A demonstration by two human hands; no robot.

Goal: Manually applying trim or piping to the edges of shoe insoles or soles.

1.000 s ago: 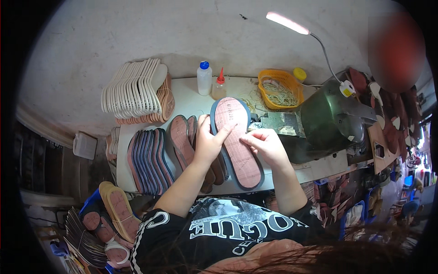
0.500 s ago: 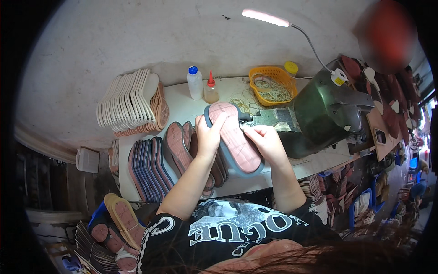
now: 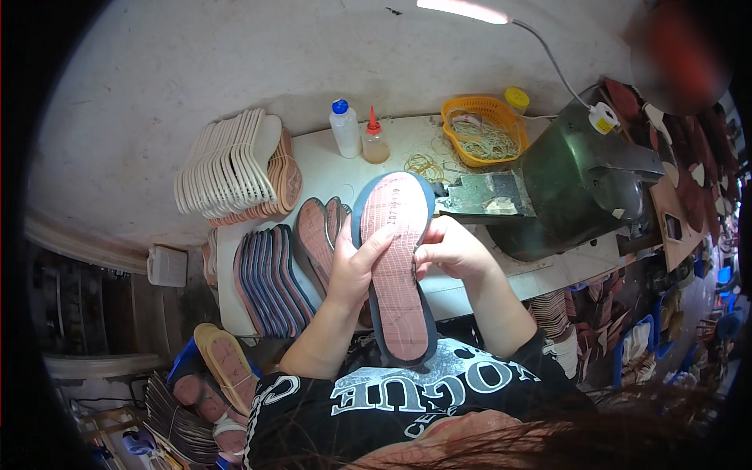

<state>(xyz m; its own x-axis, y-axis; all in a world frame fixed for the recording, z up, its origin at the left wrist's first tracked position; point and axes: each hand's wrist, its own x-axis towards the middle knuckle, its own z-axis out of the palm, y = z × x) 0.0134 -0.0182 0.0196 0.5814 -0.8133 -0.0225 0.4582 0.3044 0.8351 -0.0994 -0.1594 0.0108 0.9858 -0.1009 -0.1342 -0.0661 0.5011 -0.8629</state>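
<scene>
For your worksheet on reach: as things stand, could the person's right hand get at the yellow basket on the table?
Probably yes, once freed. The right hand now grips the shoe sole together with the left hand; the yellow basket lies beyond it, with only loose rubber bands between.

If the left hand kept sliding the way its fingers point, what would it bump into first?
Probably the right hand, on the other side of the pink-faced, dark-edged shoe sole. The left hand points right across that sole; depth is unclear.

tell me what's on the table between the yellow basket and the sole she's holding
In the head view, a loose pile of rubber bands lies on the white table between the yellow basket and the sole held in both hands.
</scene>
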